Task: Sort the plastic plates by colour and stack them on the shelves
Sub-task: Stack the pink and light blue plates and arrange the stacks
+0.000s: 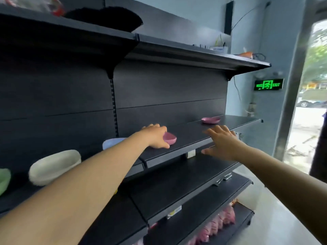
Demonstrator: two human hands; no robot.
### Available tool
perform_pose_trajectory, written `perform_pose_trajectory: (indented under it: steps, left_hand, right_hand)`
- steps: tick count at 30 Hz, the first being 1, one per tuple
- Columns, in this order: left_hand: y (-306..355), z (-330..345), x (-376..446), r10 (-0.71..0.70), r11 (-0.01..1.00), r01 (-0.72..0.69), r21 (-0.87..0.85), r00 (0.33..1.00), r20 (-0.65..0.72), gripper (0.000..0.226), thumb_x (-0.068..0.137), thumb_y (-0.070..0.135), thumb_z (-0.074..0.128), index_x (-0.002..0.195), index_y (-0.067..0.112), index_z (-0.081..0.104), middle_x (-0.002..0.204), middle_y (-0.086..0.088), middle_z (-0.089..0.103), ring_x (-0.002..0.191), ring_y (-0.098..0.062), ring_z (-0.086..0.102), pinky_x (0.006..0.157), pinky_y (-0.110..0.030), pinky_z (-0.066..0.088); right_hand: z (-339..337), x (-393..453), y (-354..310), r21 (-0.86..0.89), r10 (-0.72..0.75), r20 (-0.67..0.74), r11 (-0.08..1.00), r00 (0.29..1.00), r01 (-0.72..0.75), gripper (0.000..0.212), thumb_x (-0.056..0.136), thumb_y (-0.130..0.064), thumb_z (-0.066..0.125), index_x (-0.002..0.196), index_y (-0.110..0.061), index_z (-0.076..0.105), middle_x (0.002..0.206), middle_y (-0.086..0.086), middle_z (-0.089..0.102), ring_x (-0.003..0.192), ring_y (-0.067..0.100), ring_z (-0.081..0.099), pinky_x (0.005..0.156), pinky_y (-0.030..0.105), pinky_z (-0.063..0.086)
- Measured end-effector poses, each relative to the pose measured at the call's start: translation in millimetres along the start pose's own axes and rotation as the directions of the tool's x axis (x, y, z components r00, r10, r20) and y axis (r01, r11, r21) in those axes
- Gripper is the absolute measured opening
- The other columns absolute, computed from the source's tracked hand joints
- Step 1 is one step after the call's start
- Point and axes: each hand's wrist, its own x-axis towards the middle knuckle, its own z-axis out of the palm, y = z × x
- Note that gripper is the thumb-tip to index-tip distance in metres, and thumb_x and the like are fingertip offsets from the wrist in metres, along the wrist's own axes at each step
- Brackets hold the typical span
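On the black middle shelf (194, 137), at about chest height: left hand (156, 137) laid over a pink plate (170, 138), fingers curled round its near rim and thumb flat on the shelf board just beside it. Grasping, then, though whether lifting, sliding or merely setting down cannot be told. Plate tilted a little, one edge raised off the board, likely from the pull of the fingers.

Further right along the same shelf, well apart from the first: a second pink plate (210, 120), lying alone and untouched near the back panel. Right hand (222, 143) stretched toward it with fingers spread and straight, holding nothing, hovering over the shelf's front lip. Probably reaching to fetch that plate so both pinks can be joined in one stack.

Left of the held plate, partly hidden behind the left forearm: a pale blue plate (110, 143). Further left again, a cream plate (54, 167), then a green plate (4, 180) cut off by the frame edge. One colour per spot along the shelf, which suggests sorting well under way, with pink not yet gathered.

Below, empty-looking black shelves, and pink packaged goods (219, 221) on the lowest one. Beside the shelving, a green exit sign (268, 84) on the wall.
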Motion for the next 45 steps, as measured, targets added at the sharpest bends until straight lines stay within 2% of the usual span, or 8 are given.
perform_pose_trajectory:
  steps: [17, 23, 28, 32, 36, 39, 42, 45]
  left_hand:
    - [152.1, 77.0, 422.0, -0.080, 0.929, 0.105, -0.355, 0.993, 0.084, 0.069, 0.088, 0.044, 0.058, 0.145, 0.017, 0.030, 0.149, -0.007, 0.031, 0.136, -0.025, 0.033, 0.106, -0.035, 0.034]
    - [174.7, 107.0, 530.3, -0.158, 0.878, 0.162, -0.451, 0.986, 0.047, 0.062, 0.090, 0.038, 0.058, 0.142, 0.013, 0.034, 0.148, -0.007, 0.032, 0.130, -0.023, 0.040, 0.093, -0.028, 0.035]
    - [182.1, 147.2, 616.2, -0.336, 0.701, 0.342, -0.625, 0.932, 0.134, 0.075, 0.089, 0.042, 0.058, 0.148, 0.011, 0.024, 0.150, -0.005, 0.032, 0.131, -0.022, 0.041, 0.101, -0.030, 0.039]
    - [187.7, 169.1, 678.0, -0.464, 0.452, 0.463, -0.763, 0.852, 0.243, 0.084, 0.087, 0.046, 0.059, 0.150, 0.012, 0.017, 0.141, -0.003, 0.041, 0.115, -0.019, 0.052, 0.090, -0.029, 0.050]
    - [192.6, 187.1, 721.5, -0.526, 0.242, 0.475, -0.846, 0.797, 0.297, 0.066, 0.088, 0.036, 0.062, 0.141, 0.008, 0.034, 0.126, -0.005, 0.051, 0.093, -0.016, 0.058, 0.082, -0.027, 0.052]
    - [195.0, 199.3, 739.9, -0.592, 0.157, 0.446, -0.881, 0.757, 0.277, 0.036, 0.087, 0.029, 0.065, 0.115, 0.008, 0.056, 0.108, -0.005, 0.060, 0.082, -0.015, 0.061, 0.083, -0.029, 0.055]
    - [196.5, 205.4, 748.2, -0.671, 0.076, 0.403, -0.912, 0.697, 0.252, 0.020, 0.086, 0.020, 0.065, 0.102, 0.009, 0.061, 0.106, -0.008, 0.064, 0.092, -0.021, 0.064, 0.074, -0.029, 0.057]
    - [194.7, 205.4, 749.4, -0.749, 0.021, 0.360, -0.933, 0.624, 0.224, 0.032, 0.083, 0.013, 0.067, 0.114, 0.009, 0.056, 0.113, -0.007, 0.061, 0.100, -0.024, 0.061, 0.067, -0.028, 0.055]
  right_hand:
    - [125.1, 220.9, 315.9, 0.074, 0.152, -0.028, 0.986, 0.988, -0.149, 0.067, 0.088, -0.053, 0.056, 0.143, -0.025, 0.031, 0.146, 0.002, 0.035, 0.135, 0.025, 0.028, 0.109, 0.041, 0.028]
    - [183.5, 313.7, 407.5, 0.141, 0.157, 0.004, 0.978, 0.988, -0.156, 0.071, 0.086, -0.055, 0.056, 0.145, -0.024, 0.031, 0.145, 0.003, 0.037, 0.135, 0.026, 0.029, 0.109, 0.043, 0.032]
    - [245.9, 413.2, 461.5, 0.266, 0.074, 0.102, 0.959, 0.992, -0.099, 0.075, 0.086, -0.055, 0.057, 0.147, -0.021, 0.028, 0.149, 0.005, 0.032, 0.138, 0.029, 0.026, 0.110, 0.042, 0.031]
    - [284.3, 498.9, 491.6, 0.428, -0.040, 0.116, 0.904, 0.992, -0.014, 0.061, 0.089, -0.039, 0.061, 0.140, -0.014, 0.038, 0.140, 0.005, 0.044, 0.133, 0.025, 0.034, 0.107, 0.031, 0.025]
    - [317.7, 566.9, 503.6, 0.599, -0.047, 0.192, 0.797, 0.980, -0.079, 0.030, 0.083, -0.039, 0.064, 0.102, -0.017, 0.055, 0.106, 0.003, 0.057, 0.110, 0.026, 0.053, 0.081, 0.031, 0.038]
    - [338.5, 600.7, 503.5, 0.688, -0.075, 0.279, 0.712, 0.958, -0.145, 0.032, 0.077, -0.041, 0.064, 0.094, -0.013, 0.063, 0.092, 0.001, 0.065, 0.090, 0.021, 0.061, 0.071, 0.031, 0.044]
    - [348.4, 616.2, 498.1, 0.673, -0.116, 0.322, 0.726, 0.940, -0.141, 0.026, 0.079, -0.034, 0.063, 0.077, -0.009, 0.068, 0.069, 0.004, 0.060, 0.073, 0.025, 0.059, 0.061, 0.030, 0.042]
    - [350.6, 623.3, 489.5, 0.697, -0.111, 0.335, 0.697, 0.936, -0.167, 0.029, 0.079, -0.027, 0.065, 0.057, -0.012, 0.053, 0.056, 0.002, 0.047, 0.059, 0.023, 0.045, 0.054, 0.029, 0.034]
